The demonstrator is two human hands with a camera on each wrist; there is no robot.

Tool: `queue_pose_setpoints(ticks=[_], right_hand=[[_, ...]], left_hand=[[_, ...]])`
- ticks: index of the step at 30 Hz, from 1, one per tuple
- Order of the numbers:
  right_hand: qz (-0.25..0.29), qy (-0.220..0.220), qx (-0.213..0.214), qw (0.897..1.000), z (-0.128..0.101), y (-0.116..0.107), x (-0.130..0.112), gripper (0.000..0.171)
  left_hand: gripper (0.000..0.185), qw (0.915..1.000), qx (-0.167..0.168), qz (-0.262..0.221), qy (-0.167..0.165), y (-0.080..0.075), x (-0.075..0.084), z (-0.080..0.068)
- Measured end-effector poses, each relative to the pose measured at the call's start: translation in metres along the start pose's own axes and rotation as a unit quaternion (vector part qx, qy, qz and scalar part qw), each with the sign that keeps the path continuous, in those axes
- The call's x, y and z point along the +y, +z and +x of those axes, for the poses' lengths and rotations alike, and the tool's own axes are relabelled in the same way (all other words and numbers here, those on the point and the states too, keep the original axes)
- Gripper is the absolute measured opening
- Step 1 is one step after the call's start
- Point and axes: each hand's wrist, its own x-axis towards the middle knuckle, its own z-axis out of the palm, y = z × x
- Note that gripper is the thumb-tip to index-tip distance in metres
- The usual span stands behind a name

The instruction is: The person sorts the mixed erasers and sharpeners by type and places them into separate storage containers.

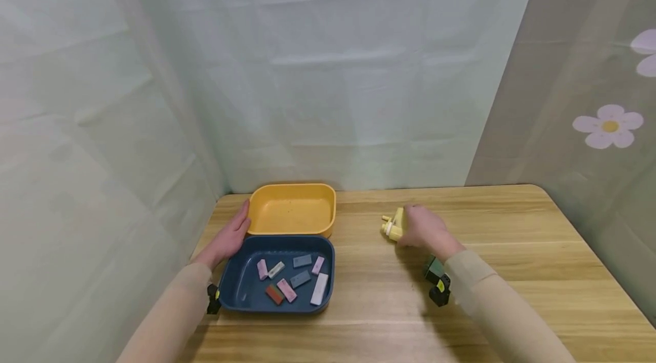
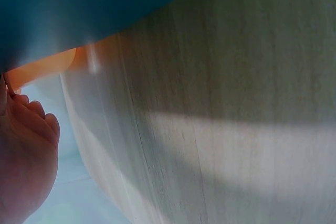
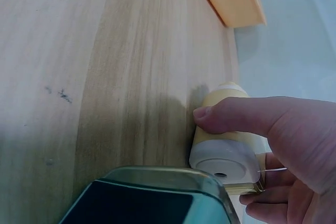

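On the right half of the table, my right hand (image 1: 422,227) grips a yellow cylindrical item (image 1: 393,231). In the right wrist view, the thumb lies across its side and the fingers curl below. Its near end is a white cap (image 3: 223,161) with a small dark hole. A thinner yellow part sits beside it, partly hidden by the fingers. My left hand (image 1: 230,237) touches the left side of a yellow tub (image 1: 292,231), its fingers extended along the wall. Directly in front of that tub stands a dark blue tub (image 1: 243,289) holding several small rectangular blocks (image 1: 300,278).
Both tubs stand on the left of the wooden table (image 1: 369,300). Pale cloth (image 1: 359,95) hangs behind the table and along both sides, with flowers (image 1: 609,126) printed at the right. Each wrist carries a black device (image 1: 439,289).
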Motion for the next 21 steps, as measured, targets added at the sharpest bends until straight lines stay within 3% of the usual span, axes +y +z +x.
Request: queue_pose_setpoints(ticks=[9, 13, 21], right_hand=[[0.015, -0.022, 0.008, 1.000, 0.008, -0.011, -0.007, 0.089], [0.028, -0.033, 0.021, 0.999, 0.013, -0.014, -0.017, 0.074], [0.025, -0.069, 0.057, 0.996, 0.023, -0.017, -0.065, 0.071]], left_hand=[[0.064, 0.9999, 0.003, -0.001, -0.010, 0.002, -0.002, 0.002], [0.065, 1.0000, 0.001, -0.002, -0.010, 0.005, -0.002, 0.002], [0.063, 1.0000, 0.009, 0.001, 0.000, 0.006, -0.003, 0.000]])
